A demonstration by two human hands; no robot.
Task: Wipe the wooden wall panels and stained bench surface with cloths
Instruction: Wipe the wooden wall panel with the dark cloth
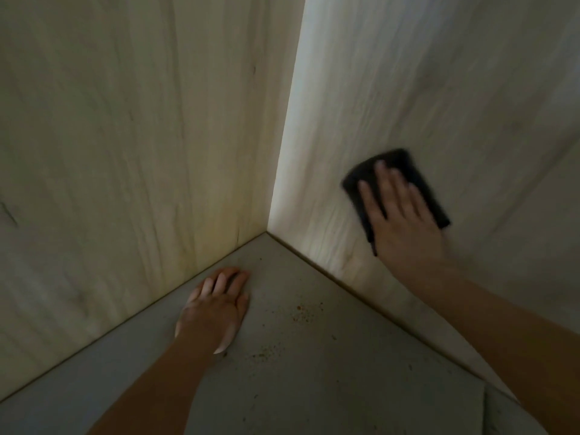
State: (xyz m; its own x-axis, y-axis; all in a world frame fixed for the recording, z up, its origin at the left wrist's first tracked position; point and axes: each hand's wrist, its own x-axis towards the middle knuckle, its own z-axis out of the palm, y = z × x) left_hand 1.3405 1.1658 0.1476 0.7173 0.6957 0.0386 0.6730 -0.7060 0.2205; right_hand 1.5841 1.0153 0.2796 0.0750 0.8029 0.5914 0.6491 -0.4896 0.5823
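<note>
Two pale wooden panels meet in an upright corner seam: the left panel (110, 152) dim and yellowish with long vertical grain; the right panel (439, 89) lighter, brightest along the seam. A dark cloth (370, 178), roughly rectangular and blurred, lies flat against the right panel low down, near the corner, pressed there by the right hand (401, 221) with fingers spread straight. The grey surface (329, 372) fills the wedge below both panels; reddish-brown specks are scattered over it near the corner, beside the left hand (216, 306) resting flat.
</note>
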